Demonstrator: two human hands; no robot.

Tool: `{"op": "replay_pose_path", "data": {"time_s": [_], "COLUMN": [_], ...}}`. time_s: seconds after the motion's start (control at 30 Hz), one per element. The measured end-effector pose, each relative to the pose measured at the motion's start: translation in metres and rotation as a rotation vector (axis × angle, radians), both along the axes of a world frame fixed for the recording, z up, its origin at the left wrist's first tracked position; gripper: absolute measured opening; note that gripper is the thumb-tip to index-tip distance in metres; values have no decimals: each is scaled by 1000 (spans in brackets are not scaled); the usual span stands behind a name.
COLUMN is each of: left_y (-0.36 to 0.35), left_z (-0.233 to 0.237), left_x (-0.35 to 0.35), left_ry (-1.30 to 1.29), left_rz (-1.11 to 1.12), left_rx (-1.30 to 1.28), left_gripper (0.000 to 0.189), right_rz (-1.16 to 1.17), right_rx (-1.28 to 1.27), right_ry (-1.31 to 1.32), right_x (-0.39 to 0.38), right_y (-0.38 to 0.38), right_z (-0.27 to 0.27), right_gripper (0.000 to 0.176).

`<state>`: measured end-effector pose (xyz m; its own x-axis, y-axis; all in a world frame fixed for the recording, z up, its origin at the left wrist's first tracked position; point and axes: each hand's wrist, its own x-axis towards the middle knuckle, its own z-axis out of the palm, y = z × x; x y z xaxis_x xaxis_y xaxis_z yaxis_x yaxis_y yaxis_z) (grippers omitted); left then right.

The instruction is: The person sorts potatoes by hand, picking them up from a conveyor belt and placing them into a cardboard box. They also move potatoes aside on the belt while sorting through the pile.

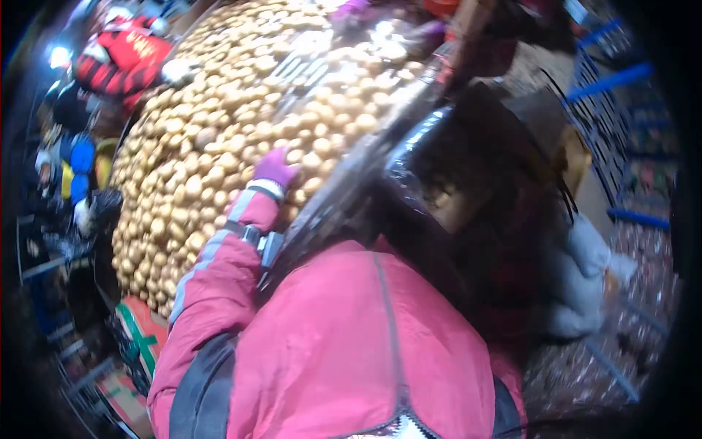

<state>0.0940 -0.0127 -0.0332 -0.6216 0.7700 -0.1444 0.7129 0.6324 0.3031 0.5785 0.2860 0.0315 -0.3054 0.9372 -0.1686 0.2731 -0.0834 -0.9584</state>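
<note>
My left hand (276, 168), in a purple glove with a pale cuff, rests at a broad heap of potatoes (212, 154), near the heap's right edge. Its fingers are blurred, and I cannot tell whether they close on a potato. A dark, slanting rim (344, 175) borders the potatoes just right of this hand. My right hand is out of sight, with only part of that pink sleeve (504, 373) low on the right.
A person in a red and black top (131, 58) is at the heap's far left. Right of the rim stands a dark, open-topped container (468, 154) with a shiny plastic edge. White sacks (581, 285) and a blue-framed rack (603, 117) are farther right. Patterned boxes (142, 333) sit at lower left.
</note>
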Motion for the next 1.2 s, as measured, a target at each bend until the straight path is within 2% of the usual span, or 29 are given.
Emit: {"op": "replay_pose_path", "data": {"time_s": [0.07, 0.13, 0.17, 0.2, 0.27, 0.33, 0.37, 0.43, 0.47, 0.53, 0.57, 0.6, 0.67, 0.7, 0.73, 0.77, 0.87, 0.9, 0.93, 0.97, 1.0, 1.03, 1.1, 1.17, 1.2], "left_y": [-6, -22, -27, -24, -41, -54, -59, -62, -75, -112, -125, -135, -155, -159, -164, -139, -110, -108, -110, -119, -123, -132, -162, -183, -181], "left_z": [5, -9, 9, 57, 67, 73, 77, 99, 91, 69, 75, 94, 98, 78, 57, 87, 69, 66, 63, 56, 75, 97, 108, 89, 86], "left_x": [-2, -7, 1, 21, 36, 49, 58, 69, 59, 26, 6, -15, -58, -70, -78, -66, -58, -52, -44, -43, -47, -54, -78, -88, -92], "left_ry": [-139, -569, -576, -683, -881, -414, -483, -621, -594, -542, -326, -540, -184, -49, 86, -106, -61, -190, -319, -271, -144, -128, -71, 159, 146], "left_rz": [46, 168, 179, 255, 416, 126, 120, 108, 131, 177, 210, 503, 512, 433, 357, 464, 377, 328, 276, 212, 231, 324, 377, 256, 225], "left_rx": [178, 452, 476, 469, 465, 350, 369, 413, 417, 422, 435, 463, 248, 201, 153, 154, 158, 196, 234, 308, 209, 160, 75, -36, -7], "left_gripper": [61, 63, 65, 64, 66, 68, 66, 59, 57, 53, 46, 41, 53, 57, 61, 64, 64, 63, 62, 59, 59, 61, 64, 68, 66], "right_rz": [236, 437, 528, 591, 654, 702, 868, 1205, 1271, 1331, 1371, 1412, 1488, 1422, 1398, 1364, 1274, 1229, 1212, 1197, 1207, 1233, 1288, 1273, 1266], "right_rx": [-155, -325, -438, -556, -807, -956, -801, -227, 67, 36, 28, 22, 389, 350, 185, 24, -333, -445, -459, -474, -396, -308, -113, -119, -122], "right_ry": [115, 193, 232, 261, 311, 352, 104, 218, 297, 200, 126, 52, 189, 323, 222, 122, 37, 88, 130, 172, 202, 211, 212, 228, 236], "right_x": [-84, -152, -188, -220, -275, -307, -325, -344, -354, -363, -368, -374, -382, -386, -389, -392, -405, -408, -409, -411, -411, -407, -405, -409, -412], "right_y": [-29, -58, -76, -92, -125, -156, -166, -184, -193, -196, -196, -196, -191, -192, -196, -200, -205, -207, -207, -207, -208, -209, -209, -213, -216], "right_z": [13, 24, 29, 31, 28, 7, 5, -56, -86, -67, -52, -38, -32, -43, -40, -35, -47, -54, -61, -64, -64, -65, -64, -73, -74], "right_gripper": [34, 36, 36, 37, 38, 28, 27, 26, 26, 25, 24, 24, 23, 23, 23, 24, 24, 25, 26, 27, 28, 28, 27, 27, 27]}}
